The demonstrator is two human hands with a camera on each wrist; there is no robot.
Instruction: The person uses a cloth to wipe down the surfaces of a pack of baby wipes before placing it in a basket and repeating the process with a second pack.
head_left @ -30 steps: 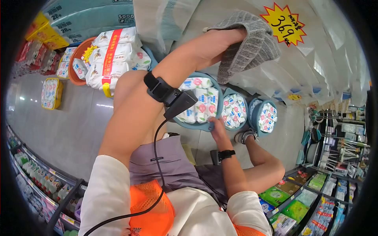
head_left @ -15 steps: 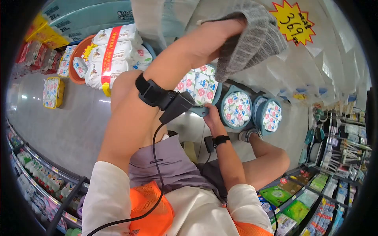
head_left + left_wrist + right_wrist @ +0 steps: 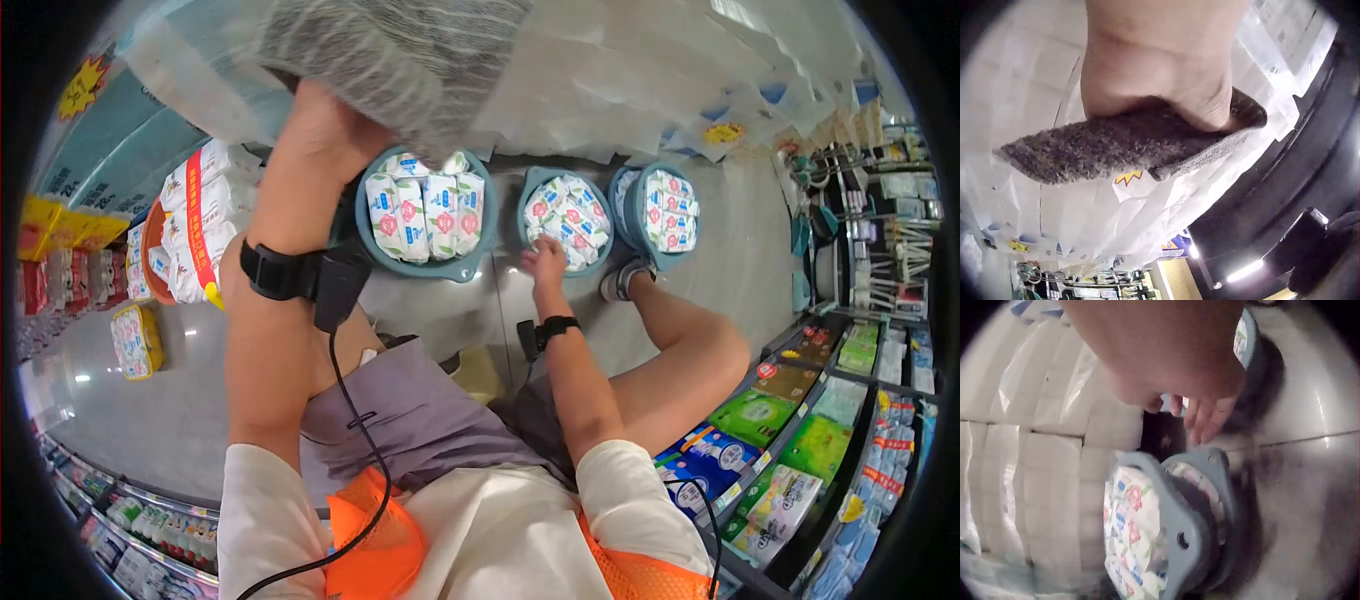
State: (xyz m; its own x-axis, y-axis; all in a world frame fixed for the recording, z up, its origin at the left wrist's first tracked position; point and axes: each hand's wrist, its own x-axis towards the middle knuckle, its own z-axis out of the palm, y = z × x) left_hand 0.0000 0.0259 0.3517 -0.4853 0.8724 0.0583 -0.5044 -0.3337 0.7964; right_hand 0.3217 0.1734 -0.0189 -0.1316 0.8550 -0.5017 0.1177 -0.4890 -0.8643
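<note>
My left hand (image 3: pixel 345 125) reaches up at the wrapped stack with a grey striped cloth (image 3: pixel 400 60); its fingers are hidden in the folds. In the left wrist view the cloth (image 3: pixel 1091 147) spreads to both sides of the hand (image 3: pixel 1166 81). Below it in the head view stands a blue-grey tub (image 3: pixel 478 240) full of flower-printed white packs (image 3: pixel 425 215). My right hand (image 3: pixel 545 262) is at the near rim of the middle tub (image 3: pixel 590 268), its fingers loosely extended in the right wrist view, holding nothing.
Two nested tubs (image 3: pixel 668 256) stand to the right, close to my shoe (image 3: pixel 625 280). An orange tub (image 3: pixel 157 255) with banded white packs and a yellow basket (image 3: pixel 153 355) are at the left. Shelves of packaged goods (image 3: pixel 750 415) line the right side.
My right hand has let go of the left tub's handle and moved right to the middle tub. The left arm has swung left with the cloth. The view has turned.
</note>
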